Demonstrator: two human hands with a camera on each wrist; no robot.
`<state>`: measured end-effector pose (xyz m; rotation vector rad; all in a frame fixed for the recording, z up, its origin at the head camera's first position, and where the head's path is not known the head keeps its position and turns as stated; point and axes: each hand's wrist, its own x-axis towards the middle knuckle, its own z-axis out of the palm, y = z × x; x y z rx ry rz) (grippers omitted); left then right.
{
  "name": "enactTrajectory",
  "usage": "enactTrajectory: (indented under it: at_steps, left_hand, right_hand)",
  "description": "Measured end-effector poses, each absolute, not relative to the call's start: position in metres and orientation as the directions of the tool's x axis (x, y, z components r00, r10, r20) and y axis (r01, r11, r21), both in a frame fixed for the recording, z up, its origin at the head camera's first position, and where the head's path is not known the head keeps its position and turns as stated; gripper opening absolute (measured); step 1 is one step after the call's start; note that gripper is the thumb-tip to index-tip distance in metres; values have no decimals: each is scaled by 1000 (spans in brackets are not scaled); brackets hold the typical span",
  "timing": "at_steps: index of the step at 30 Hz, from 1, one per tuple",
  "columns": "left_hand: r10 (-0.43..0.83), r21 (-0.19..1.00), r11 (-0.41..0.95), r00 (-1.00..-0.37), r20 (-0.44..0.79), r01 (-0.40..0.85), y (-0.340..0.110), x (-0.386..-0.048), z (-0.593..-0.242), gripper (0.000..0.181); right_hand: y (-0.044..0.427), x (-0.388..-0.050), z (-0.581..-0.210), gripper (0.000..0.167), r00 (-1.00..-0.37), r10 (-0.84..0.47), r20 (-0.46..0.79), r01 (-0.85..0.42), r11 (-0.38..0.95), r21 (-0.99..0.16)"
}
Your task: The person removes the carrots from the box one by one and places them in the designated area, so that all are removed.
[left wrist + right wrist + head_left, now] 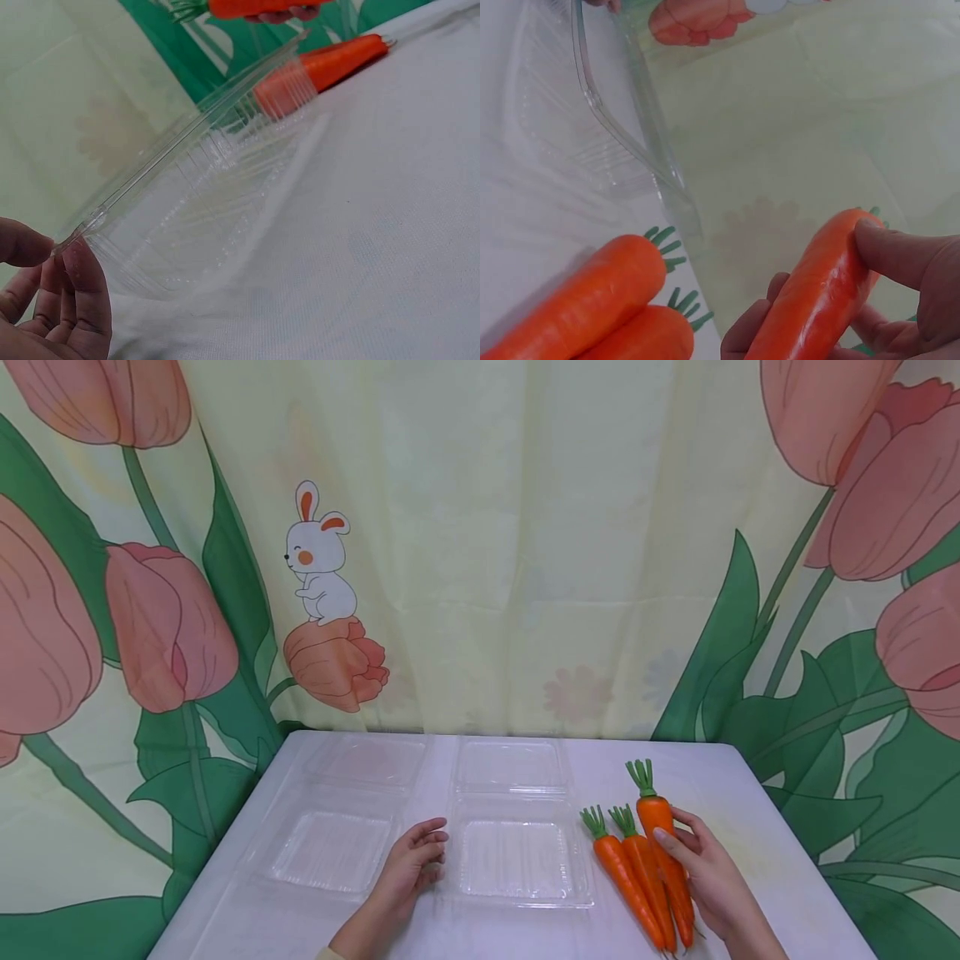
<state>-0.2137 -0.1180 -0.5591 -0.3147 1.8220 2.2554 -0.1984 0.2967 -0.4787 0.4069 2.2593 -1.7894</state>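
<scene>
In the head view my right hand (705,868) grips an orange carrot (655,817) with green stalks, thumb on top and fingers beneath. The right wrist view shows this carrot (817,292) between thumb and fingers, raised above the table. Two more carrots (617,870) lie side by side just left of it, stalks pointing away from me. My left hand (411,864) is at the left edge of a clear plastic clamshell box (577,893), lid laid back. In the left wrist view its thumb and forefinger (82,262) pinch the box's rim.
A second clear clamshell box (262,860) lies unfolded to the left, behind my left hand. White cloth (247,935) covers the table. A curtain (465,568) printed with tulips and a rabbit hangs right behind the table's far edge.
</scene>
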Motion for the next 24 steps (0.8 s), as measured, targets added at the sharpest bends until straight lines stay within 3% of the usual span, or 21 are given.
enactTrajectory:
  at_steps: [24]
  left_hand:
    - [40, 930, -206, -952, -303, -305, -119, -214, -559, 47]
  right_hand:
    - [321, -196, -488, 90, -915, 94, -392, 403, 155, -902]
